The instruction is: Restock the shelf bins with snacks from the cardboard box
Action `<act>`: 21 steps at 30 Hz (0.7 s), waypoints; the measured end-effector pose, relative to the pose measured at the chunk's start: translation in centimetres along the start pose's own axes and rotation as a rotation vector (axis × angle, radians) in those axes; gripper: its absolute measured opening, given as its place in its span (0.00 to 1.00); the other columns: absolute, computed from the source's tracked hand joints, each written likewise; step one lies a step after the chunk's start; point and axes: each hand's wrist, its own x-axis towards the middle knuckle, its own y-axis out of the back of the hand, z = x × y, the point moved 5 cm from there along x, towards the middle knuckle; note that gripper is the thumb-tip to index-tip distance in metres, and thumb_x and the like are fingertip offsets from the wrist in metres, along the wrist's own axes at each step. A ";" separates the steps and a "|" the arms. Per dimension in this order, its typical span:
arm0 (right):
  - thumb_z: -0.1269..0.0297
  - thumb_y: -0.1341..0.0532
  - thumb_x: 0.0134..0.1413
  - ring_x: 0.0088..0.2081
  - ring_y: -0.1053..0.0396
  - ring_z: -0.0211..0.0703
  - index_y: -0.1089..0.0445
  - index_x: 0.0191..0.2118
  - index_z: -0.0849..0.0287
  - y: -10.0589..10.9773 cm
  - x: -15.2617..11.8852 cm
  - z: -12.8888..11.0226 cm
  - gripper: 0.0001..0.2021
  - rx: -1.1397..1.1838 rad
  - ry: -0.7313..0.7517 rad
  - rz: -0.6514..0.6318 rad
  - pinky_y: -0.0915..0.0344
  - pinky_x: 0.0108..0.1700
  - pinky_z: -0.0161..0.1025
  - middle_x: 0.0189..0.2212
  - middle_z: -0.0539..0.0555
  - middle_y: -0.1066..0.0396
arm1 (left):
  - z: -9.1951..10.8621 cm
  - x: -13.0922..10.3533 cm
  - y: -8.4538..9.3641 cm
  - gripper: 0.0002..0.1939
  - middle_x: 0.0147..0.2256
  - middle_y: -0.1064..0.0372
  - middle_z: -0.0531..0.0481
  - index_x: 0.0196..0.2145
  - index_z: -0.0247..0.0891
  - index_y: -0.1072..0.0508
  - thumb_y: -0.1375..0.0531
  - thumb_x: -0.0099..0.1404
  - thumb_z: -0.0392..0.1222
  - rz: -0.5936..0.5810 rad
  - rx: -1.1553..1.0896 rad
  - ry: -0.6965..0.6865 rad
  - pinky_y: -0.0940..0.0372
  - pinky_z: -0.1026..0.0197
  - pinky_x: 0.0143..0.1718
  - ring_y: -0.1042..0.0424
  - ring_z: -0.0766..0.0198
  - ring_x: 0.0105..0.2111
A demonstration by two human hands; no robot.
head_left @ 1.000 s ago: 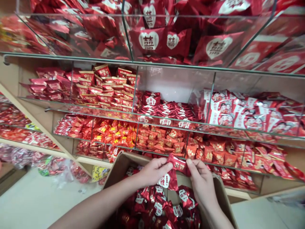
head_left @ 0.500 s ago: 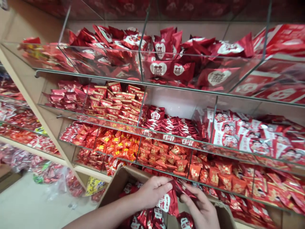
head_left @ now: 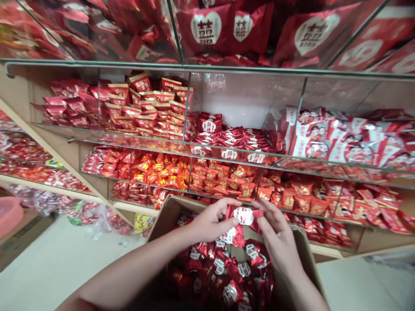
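Observation:
Above an open cardboard box [head_left: 162,220], my left hand [head_left: 215,220] pinches small red candy packets between thumb and fingers. The upper candy packet [head_left: 244,216] is shiny and dark red, with a white label. Another red packet [head_left: 236,236] hangs just under it. My right hand [head_left: 277,237] has curved fingers and thumb at the upper packet's right edge, closed on it. Below both hands, the box holds many loose packets [head_left: 231,293] of the same look, some in shadow.
Glass-fronted shelves rise beyond the box. A middle compartment holds stacked matching packets [head_left: 230,140]. White-and-red packets [head_left: 314,134] lie to its right, orange-red ones [head_left: 162,168] lower left. A glass shelf edge [head_left: 207,68] crosses above. A pink basket [head_left: 9,214] stands far left.
My view has tilted down, so the shelves sit higher and more of the box shows. Both hands appear higher in view, and the upper packet's label now faces me.

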 end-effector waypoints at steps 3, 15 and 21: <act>0.61 0.38 0.44 0.34 0.31 0.40 0.35 0.46 0.57 -0.3 0.1 1.1 0.20 0.038 -0.124 -0.046 0.34 0.37 0.38 0.37 0.56 0.29 | 0.1 -0.1 0.0 0.24 0.24 0.42 0.56 0.53 0.37 0.45 0.45 0.60 0.40 0.006 0.092 -0.036 0.47 0.69 0.23 0.44 0.73 0.21; 0.60 0.34 0.36 0.38 0.30 0.48 0.39 0.45 0.56 -1.1 -1.4 1.4 0.26 0.044 -0.211 0.025 0.32 0.40 0.42 0.39 0.56 0.28 | -0.3 -0.4 -0.4 0.15 0.28 0.38 0.53 0.46 0.36 0.39 0.46 0.61 0.42 -0.022 0.050 -0.031 0.43 0.67 0.28 0.38 0.69 0.27; 0.57 0.36 0.40 0.33 0.28 0.49 0.37 0.37 0.58 -2.0 -1.2 -2.0 0.18 0.039 -0.098 0.069 0.30 0.31 0.38 0.33 0.57 0.27 | -0.6 -0.5 -0.2 0.14 0.24 0.45 0.57 0.43 0.35 0.39 0.46 0.61 0.44 0.068 -0.024 -0.077 0.49 0.70 0.23 0.46 0.73 0.22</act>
